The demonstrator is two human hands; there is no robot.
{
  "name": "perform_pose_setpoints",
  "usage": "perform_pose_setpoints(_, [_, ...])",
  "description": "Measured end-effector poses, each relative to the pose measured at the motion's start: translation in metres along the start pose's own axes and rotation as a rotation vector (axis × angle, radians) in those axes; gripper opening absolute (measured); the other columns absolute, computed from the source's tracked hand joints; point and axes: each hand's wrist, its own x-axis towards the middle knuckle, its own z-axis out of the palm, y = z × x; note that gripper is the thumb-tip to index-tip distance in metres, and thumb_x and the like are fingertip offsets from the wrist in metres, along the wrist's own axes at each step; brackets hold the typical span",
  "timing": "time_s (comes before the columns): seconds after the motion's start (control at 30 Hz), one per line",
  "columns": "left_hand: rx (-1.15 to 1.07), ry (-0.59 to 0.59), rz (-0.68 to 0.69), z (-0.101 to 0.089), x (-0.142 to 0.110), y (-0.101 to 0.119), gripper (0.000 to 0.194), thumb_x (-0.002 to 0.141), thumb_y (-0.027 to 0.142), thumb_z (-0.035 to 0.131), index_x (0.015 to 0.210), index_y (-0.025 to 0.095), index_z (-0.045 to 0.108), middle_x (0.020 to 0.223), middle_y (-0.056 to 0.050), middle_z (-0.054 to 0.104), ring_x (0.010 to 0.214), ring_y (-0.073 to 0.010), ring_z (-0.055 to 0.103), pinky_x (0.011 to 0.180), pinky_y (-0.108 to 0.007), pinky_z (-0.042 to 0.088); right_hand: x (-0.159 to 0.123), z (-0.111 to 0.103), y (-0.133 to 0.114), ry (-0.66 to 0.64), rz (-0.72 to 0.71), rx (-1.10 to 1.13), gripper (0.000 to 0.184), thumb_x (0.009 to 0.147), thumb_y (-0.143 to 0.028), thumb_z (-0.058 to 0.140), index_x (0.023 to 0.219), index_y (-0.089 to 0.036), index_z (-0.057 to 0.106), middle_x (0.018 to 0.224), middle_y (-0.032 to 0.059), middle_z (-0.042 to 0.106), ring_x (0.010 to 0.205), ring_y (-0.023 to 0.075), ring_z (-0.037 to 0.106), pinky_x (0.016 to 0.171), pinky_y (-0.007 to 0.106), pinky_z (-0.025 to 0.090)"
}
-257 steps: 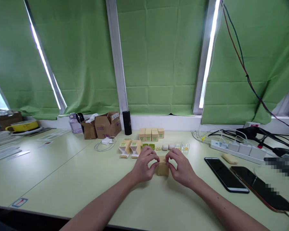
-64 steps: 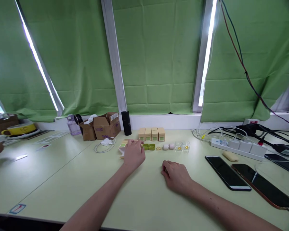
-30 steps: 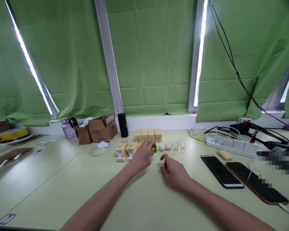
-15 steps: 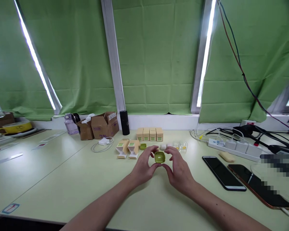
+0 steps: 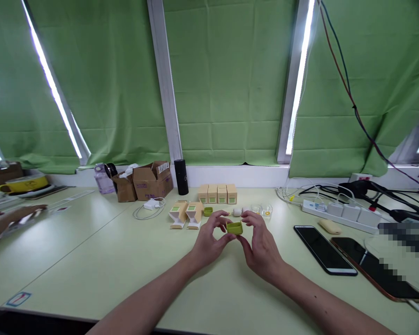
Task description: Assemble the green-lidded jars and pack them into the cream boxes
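Observation:
Both of my hands hold one small green case [image 5: 234, 227] a little above the pale green table [image 5: 91, 260]. My left hand [image 5: 209, 239] pinches its left side and my right hand [image 5: 261, 242] pinches its right side. Behind them lie a second green case [image 5: 207, 211], a white earbud case [image 5: 237, 212], clear small containers [image 5: 266, 211] and two open tan cartons [image 5: 185, 214]. A row of closed tan boxes [image 5: 217, 194] stands further back.
Two phones [image 5: 324, 249] lie at the right, with a power strip [image 5: 342, 213] and cables behind. Cardboard boxes [image 5: 150, 180], a black cylinder [image 5: 182, 177] and a white charger [image 5: 150, 205] stand at the back left. Another person's hand [image 5: 17, 215] rests at the far left.
My left hand took a green case from the row and brought it toward me; my right hand joined it. Since half a second ago the case has tilted from face-up to edge-on.

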Motion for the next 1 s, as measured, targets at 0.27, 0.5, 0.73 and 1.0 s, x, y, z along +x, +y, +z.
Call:
perform_pose_setpoints(0.27, [-0.282,-0.018,-0.335,0.001,0.01,-0.017,0.055,0.084,0.071,0.067,0.094,0.019,0.056,0.069,-0.004,0.072,0.062,-0.0183,0.069,0.062,-0.028,0.052,0.001,0.0,0.001,-0.026,-0.005,-0.021,0.053,0.095,-0.017,0.054,0.143,-0.024,0.033,0.14,0.0178,0.051,0.135,0.0345,0.049,0.105,0.059,0.053])
perform_pose_setpoints(0.5, [-0.401,-0.078,-0.388,0.005,0.011,-0.019,0.059,0.082,0.076,0.064,0.082,0.017,0.057,0.066,-0.006,0.073,0.052,-0.0185,0.068,0.053,-0.029,0.054,0.003,-0.002,-0.001,-0.111,0.057,-0.007,0.056,0.093,-0.016,0.055,0.145,-0.026,0.036,0.142,0.0159,0.051,0.137,0.0351,0.046,0.11,0.06,0.048])
perform_pose_setpoints(0.73, [-0.478,-0.16,-0.423,0.008,0.01,-0.015,0.059,0.085,0.075,0.061,0.081,0.016,0.058,0.063,-0.006,0.07,0.049,-0.0193,0.067,0.051,-0.031,0.055,-0.001,0.002,0.001,-0.21,0.187,0.141,0.045,0.089,-0.015,0.058,0.131,-0.027,0.048,0.138,0.0116,0.053,0.135,0.0314,0.047,0.11,0.055,0.048])
perform_pose_setpoints(1.0, [-0.215,-0.104,-0.271,0.001,0.006,-0.008,0.031,0.097,0.049,0.059,0.101,0.018,0.061,0.084,-0.006,0.071,0.079,-0.0204,0.068,0.077,-0.035,0.054,0.002,0.005,0.007,-0.217,0.567,0.494,0.037,0.086,-0.033,0.068,0.118,-0.028,0.051,0.123,0.0056,0.059,0.114,0.0267,0.058,0.103,0.05,0.047])
